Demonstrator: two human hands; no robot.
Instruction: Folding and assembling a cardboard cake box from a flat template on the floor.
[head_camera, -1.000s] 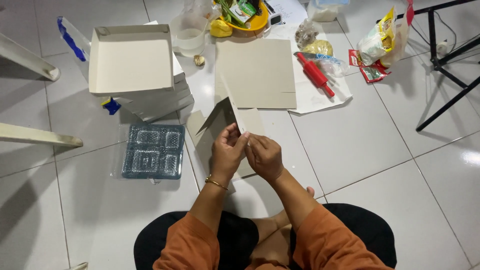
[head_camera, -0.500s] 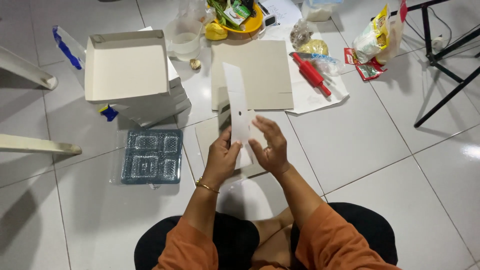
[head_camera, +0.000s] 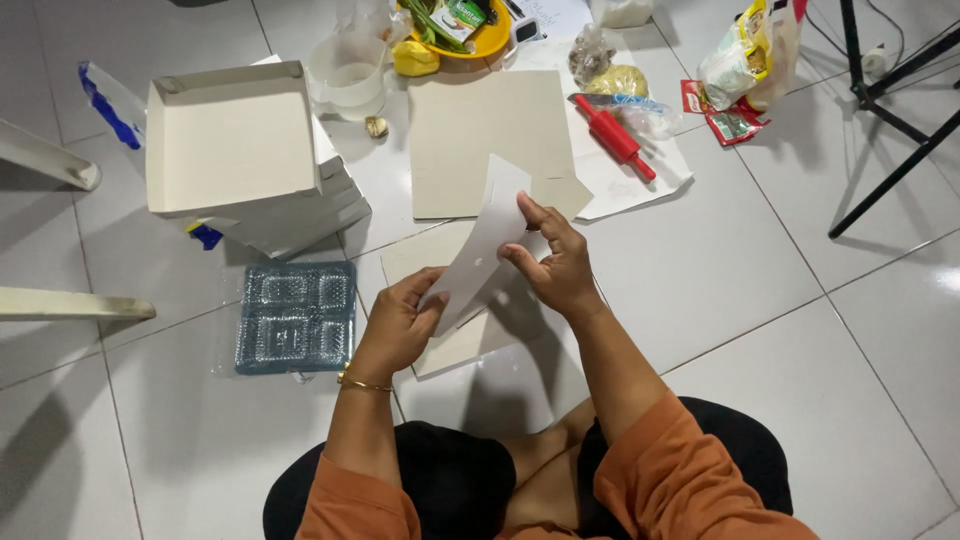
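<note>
Both my hands hold a flat, unfolded white cardboard piece (head_camera: 482, 243) above the floor, tilted up and away from me. My left hand (head_camera: 397, 325) grips its lower edge, fingers curled under it. My right hand (head_camera: 553, 263) pinches its right side near the top. Under the hands lies another flat grey cardboard sheet (head_camera: 430, 255) on the tiles. A larger grey sheet (head_camera: 480, 135) lies farther out. I sit cross-legged in orange sleeves.
A stack of folded white boxes (head_camera: 240, 150) stands at the left, a blue-tinted plastic compartment tray (head_camera: 295, 315) beside my left hand. Farther off are a red rolling pin (head_camera: 615, 135), a yellow bowl (head_camera: 470, 25), a clear jug (head_camera: 348, 72), snack bags (head_camera: 745, 65) and black stand legs (head_camera: 890, 110).
The cardboard piece was held low and folded near the floor, then lifted upright; now it is tilted left with my hands spread farther apart along it.
</note>
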